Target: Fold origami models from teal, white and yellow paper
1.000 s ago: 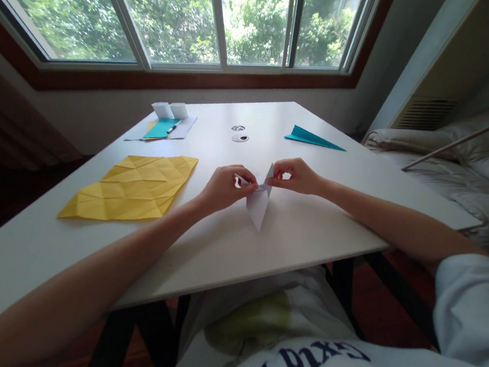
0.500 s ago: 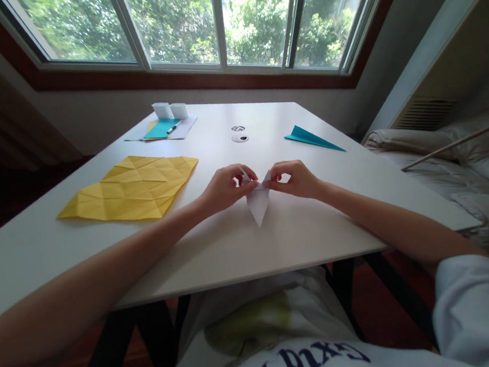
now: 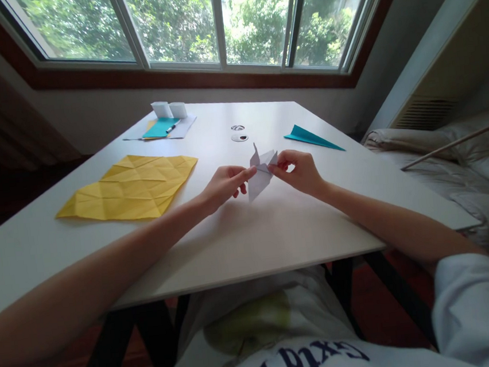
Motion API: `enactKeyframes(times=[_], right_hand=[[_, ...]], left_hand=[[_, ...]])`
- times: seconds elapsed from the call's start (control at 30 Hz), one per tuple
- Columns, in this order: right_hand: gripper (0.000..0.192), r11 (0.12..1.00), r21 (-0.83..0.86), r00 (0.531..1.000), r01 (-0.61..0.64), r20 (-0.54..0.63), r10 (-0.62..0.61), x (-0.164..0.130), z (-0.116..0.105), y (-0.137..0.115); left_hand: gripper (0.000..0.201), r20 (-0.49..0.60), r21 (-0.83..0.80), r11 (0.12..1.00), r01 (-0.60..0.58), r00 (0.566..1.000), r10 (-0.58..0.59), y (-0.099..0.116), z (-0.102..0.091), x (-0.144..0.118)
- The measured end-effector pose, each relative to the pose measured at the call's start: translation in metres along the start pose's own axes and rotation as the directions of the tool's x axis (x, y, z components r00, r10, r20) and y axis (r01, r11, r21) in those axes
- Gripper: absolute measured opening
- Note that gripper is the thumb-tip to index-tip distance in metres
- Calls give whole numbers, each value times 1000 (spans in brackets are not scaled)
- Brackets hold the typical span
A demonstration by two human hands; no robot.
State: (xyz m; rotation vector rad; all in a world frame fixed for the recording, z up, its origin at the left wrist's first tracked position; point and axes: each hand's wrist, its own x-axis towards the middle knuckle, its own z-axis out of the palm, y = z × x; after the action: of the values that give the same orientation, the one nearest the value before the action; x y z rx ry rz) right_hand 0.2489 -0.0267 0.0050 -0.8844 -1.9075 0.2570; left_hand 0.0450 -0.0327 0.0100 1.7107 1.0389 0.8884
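Note:
A white origami crane [image 3: 259, 185], with pointed flaps and a thin upright tip, is held above the near middle of the white table [image 3: 216, 249]. My left hand [image 3: 227, 184] pinches its left side between thumb and fingers. On the right side, my right hand [image 3: 298, 168] grips the paper near a raised point, thumb and fingertips closed on it. Fingers partly hide the folds where both hands touch.
Creased yellow paper [image 3: 130, 188] lies to the left. A folded teal paper plane [image 3: 313, 137] rests at the right. Farther back are paper sheets with a pen [image 3: 173, 127], white folded pieces [image 3: 161, 110] and round table inserts [image 3: 239, 138].
The white paper has been lifted and turned, so its thin tip now points up and away. My left fingers have shifted along its left side; both hands still hold it.

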Motion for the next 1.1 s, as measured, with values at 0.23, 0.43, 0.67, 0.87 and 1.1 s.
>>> enactKeyframes(times=[0.23, 0.43, 0.67, 0.87, 1.1], right_hand=[[26, 998, 15, 994, 54, 92, -55, -2, 2, -3], [26, 998, 16, 992, 63, 106, -64, -3, 3, -2], [12, 983, 3, 962, 184, 205, -180, 0, -1, 0], [18, 967, -7, 935, 256, 256, -245, 2, -8, 4], [20, 956, -111, 945, 270, 222, -241, 3, -7, 8]], left_hand=[[21, -38, -4, 1000, 18, 999, -18, -3, 2, -1], [32, -53, -79, 997, 0, 999, -4, -5, 5, -1], [34, -75, -155, 987, 51, 995, -63, -2, 4, -2], [22, -73, -60, 998, 33, 997, -37, -4, -1, 1], [19, -86, -57, 998, 37, 995, -42, -6, -5, 3]])
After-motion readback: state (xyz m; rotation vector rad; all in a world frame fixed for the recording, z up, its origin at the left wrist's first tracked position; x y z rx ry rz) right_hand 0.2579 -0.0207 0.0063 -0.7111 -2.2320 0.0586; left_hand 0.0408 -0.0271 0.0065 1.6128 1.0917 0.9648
